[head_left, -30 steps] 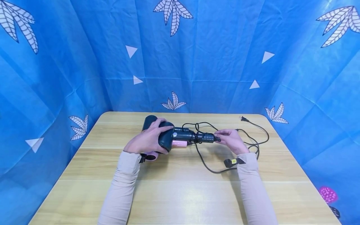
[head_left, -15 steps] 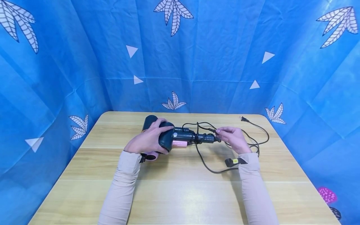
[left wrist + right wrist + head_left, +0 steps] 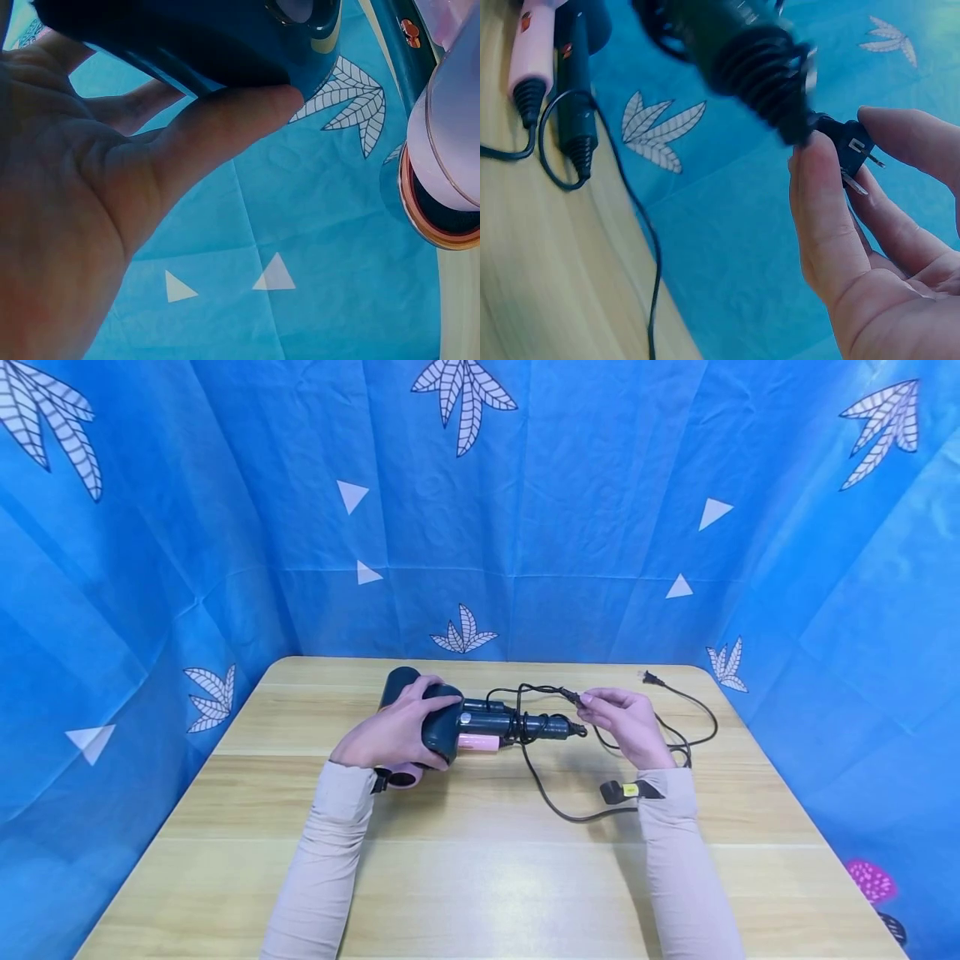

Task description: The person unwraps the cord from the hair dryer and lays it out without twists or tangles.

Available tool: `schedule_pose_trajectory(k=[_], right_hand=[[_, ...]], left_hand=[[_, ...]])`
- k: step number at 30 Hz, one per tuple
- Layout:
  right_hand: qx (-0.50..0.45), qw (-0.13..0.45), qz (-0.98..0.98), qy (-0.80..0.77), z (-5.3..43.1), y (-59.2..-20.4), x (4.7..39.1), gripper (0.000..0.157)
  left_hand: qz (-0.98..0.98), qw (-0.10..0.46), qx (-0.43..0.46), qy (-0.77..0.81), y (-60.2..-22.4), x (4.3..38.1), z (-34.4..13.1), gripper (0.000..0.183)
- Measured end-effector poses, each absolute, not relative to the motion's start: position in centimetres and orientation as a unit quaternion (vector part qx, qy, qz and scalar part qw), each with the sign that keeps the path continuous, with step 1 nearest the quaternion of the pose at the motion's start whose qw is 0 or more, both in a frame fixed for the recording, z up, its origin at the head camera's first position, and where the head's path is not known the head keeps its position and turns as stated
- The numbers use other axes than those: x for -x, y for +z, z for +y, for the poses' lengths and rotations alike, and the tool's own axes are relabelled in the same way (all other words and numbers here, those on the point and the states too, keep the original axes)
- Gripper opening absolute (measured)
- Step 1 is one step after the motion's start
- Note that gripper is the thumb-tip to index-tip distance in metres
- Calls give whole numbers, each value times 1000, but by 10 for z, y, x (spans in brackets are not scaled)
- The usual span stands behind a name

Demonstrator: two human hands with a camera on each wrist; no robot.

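Note:
My left hand (image 3: 397,731) grips the head of a dark green hair dryer (image 3: 480,722), holding it above the table with its handle pointing right. Thumb and fingers lie along opposite sides of the body in the left wrist view. A black cord is wound around the handle. My right hand (image 3: 626,722) pinches a black two-pin plug (image 3: 849,146), its metal prongs showing between thumb and fingers. The plug is just beyond the ribbed cord end of the handle. Below the held dryer lie a pink hair dryer (image 3: 532,56) and a second dark green hair dryer (image 3: 576,112), partly hidden in the head view.
Black cords (image 3: 558,812) loop over the wooden table (image 3: 480,885) around my right hand. A loose plug (image 3: 652,678) lies near the back right corner. Blue patterned cloth (image 3: 525,510) hangs behind the table and at both sides.
My right hand has moved slightly up and away from the handle's end with the plug, drawing a length of cord out from the handle. My left hand stays where it was.

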State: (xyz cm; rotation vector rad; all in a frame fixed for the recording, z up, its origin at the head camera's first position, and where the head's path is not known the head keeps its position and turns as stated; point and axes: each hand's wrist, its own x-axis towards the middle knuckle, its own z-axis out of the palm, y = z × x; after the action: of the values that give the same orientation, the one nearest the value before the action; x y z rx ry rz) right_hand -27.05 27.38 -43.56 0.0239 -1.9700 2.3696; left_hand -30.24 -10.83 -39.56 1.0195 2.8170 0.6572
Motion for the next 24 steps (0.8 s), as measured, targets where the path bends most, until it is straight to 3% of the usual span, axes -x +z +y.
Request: schedule_pose_trajectory(k=[24], right_hand=[[-87, -24, -676, 731, 267, -409, 251, 17]], left_hand=[[919, 44, -316, 233, -395, 305, -117, 97]])
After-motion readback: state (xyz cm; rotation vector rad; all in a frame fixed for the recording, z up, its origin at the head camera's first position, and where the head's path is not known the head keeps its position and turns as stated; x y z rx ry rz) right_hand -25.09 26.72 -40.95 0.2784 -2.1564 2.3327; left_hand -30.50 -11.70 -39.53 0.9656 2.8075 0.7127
